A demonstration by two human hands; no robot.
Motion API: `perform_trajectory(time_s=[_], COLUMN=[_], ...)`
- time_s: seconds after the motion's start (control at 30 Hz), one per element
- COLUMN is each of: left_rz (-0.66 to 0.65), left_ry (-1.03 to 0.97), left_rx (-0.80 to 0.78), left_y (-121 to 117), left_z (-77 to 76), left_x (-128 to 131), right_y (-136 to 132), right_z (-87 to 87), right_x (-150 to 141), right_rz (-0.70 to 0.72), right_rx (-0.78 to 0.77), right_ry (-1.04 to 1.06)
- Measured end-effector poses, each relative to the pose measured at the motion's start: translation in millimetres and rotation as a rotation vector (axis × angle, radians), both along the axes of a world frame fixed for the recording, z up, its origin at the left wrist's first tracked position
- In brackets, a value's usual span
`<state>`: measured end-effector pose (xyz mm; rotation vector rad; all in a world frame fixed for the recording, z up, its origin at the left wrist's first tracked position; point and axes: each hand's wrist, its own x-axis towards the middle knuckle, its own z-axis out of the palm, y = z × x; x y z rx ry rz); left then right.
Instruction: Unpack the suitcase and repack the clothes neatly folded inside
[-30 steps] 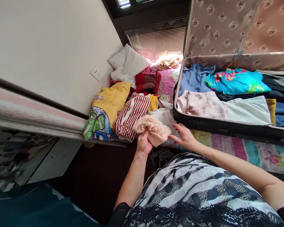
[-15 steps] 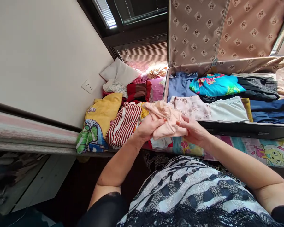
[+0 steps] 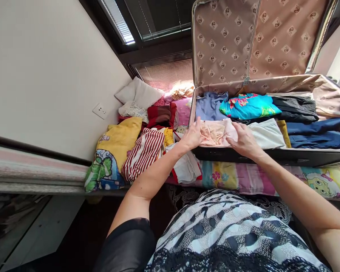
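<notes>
A folded pale pink garment [image 3: 212, 134] lies at the front left corner of the open suitcase [image 3: 260, 154], over a light patterned cloth. At its left side is my left hand [image 3: 193, 135], fingers spread near the garment's edge. My right hand [image 3: 243, 139] is on the other side, thumb and fingers apart, over the light cloth. Neither hand is closed on the fabric. Just right of my right hand sits a folded white garment [image 3: 266, 134]. Behind are a blue-grey garment [image 3: 211, 106] and a bright turquoise floral garment [image 3: 251, 106].
Left of the suitcase lie a red-and-white striped garment [image 3: 144, 151], a yellow towel-like cloth [image 3: 120, 138], a white garment with red trim [image 3: 187, 168] and a white pillow [image 3: 138, 93]. Navy clothing [image 3: 319, 133] fills the suitcase's right. The lid [image 3: 229, 41] stands up behind.
The pink garment has moved right, from between my hands above the clothes pile into the suitcase. Both hands have loosened from it and spread their fingers.
</notes>
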<state>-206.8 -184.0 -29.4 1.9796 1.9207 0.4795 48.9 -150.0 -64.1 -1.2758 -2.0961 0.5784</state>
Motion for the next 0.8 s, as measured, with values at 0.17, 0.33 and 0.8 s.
perform_trajectory(time_s=[0.17, 0.33, 0.8], left_rz=[-0.253, -0.494, -0.425], left_ry=[0.339, 0.269, -0.131], left_rx=[0.070, -0.166, 0.170], left_y=[13.0, 47.0, 26.5], left_z=[17.2, -13.8, -6.8], left_x=[-6.4, -2.7, -18.2], right_y=[-16.3, -23.9, -87.5], right_z=[17.4, 22.6, 9.2], right_x=[27.5, 32.2, 23.2], right_rz=[0.080, 0.120, 0.508], right_rx=[0.040, -0.050, -0.292], right_ry=[0.036, 0.116, 0.122])
